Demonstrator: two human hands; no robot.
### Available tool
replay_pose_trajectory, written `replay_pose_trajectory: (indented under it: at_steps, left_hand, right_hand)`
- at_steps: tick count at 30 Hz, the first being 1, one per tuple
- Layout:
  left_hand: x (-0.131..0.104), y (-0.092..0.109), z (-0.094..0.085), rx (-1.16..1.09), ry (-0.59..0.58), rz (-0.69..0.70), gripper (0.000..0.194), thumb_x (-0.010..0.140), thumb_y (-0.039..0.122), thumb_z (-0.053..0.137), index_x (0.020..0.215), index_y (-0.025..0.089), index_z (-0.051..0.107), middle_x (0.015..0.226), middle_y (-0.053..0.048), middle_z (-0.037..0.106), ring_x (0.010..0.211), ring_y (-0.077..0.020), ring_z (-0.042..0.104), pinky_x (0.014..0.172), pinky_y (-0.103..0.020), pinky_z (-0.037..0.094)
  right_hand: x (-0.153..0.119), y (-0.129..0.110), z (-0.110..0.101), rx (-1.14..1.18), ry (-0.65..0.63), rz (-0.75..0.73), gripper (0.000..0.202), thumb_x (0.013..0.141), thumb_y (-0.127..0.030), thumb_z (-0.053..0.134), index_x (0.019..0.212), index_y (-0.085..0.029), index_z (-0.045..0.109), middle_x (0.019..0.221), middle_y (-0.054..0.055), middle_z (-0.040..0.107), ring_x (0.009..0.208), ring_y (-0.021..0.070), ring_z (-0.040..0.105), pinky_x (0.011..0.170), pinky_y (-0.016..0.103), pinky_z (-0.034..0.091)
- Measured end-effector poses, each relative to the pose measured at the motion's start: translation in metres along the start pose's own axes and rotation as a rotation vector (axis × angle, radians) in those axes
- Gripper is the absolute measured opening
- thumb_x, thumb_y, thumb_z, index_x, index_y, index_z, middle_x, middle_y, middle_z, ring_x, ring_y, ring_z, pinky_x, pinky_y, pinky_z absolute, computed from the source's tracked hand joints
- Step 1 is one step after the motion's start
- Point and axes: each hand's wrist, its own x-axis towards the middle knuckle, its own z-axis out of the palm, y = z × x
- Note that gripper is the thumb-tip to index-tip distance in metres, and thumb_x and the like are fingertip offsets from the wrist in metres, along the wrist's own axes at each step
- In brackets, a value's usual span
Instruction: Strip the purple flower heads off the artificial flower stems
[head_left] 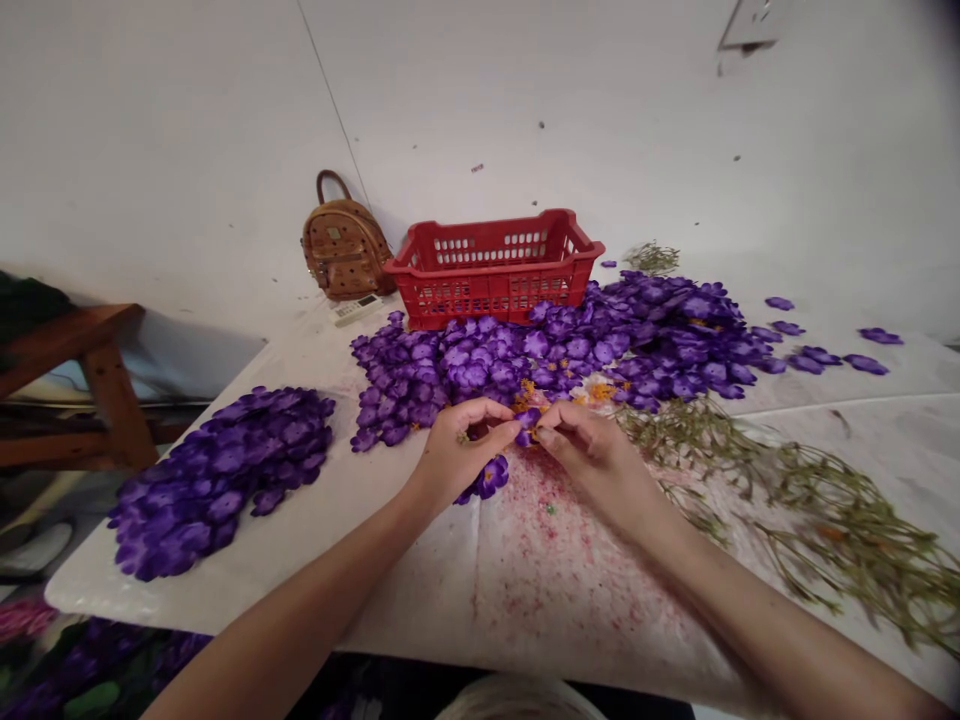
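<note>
Near the middle of the table my left hand (465,445) pinches a small purple artificial flower (527,424) between thumb and fingers. My right hand (589,445) is closed in a pinch at the flower's right side; what its fingertips hold is too small to make out. Below my left hand hangs another purple flower (492,477) with a yellow centre. Just beyond both hands lie small yellow flower centres (600,391). A wide heap of purple petals (472,360) spreads behind them. To the right of my right hand lie green plastic stems (697,435).
A red plastic basket (487,290) stands behind the heap, against the wall. Left of it are a brown backpack (346,245) and a small white device (356,309). A second petal pile (225,470) covers the table's left side. A wooden bench (112,385) stands at far left.
</note>
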Motion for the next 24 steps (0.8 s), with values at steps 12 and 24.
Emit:
replay_pose_trajectory:
  at_steps: [12, 24]
  left_hand:
    - [-0.0029, -0.0006, 0.0040, -0.094, -0.006, -0.023, 0.012, 0.085, 0.030, 0.071, 0.080, 0.018, 0.071, 0.079, -0.004, 0.075, 0.071, -0.0147, 0.069, 0.067, -0.026, 0.055]
    - [-0.0057, -0.0052, 0.0038, -0.033, 0.022, 0.107, 0.021, 0.092, 0.033, 0.062, 0.098, 0.018, 0.075, 0.084, -0.005, 0.075, 0.078, -0.0163, 0.069, 0.072, -0.026, 0.054]
  right_hand:
    - [-0.0023, 0.0007, 0.0069, -0.123, 0.056, 0.025, 0.019, 0.094, -0.030, 0.048, 0.076, -0.023, 0.049, 0.064, -0.003, 0.050, 0.059, 0.0155, 0.047, 0.057, 0.029, 0.034]
    - [0.0000, 0.0069, 0.0031, 0.391, -0.031, 0.209, 0.027, 0.092, -0.043, 0.061, 0.076, -0.023, 0.052, 0.076, 0.000, 0.055, 0.073, 0.0174, 0.055, 0.072, 0.033, 0.047]
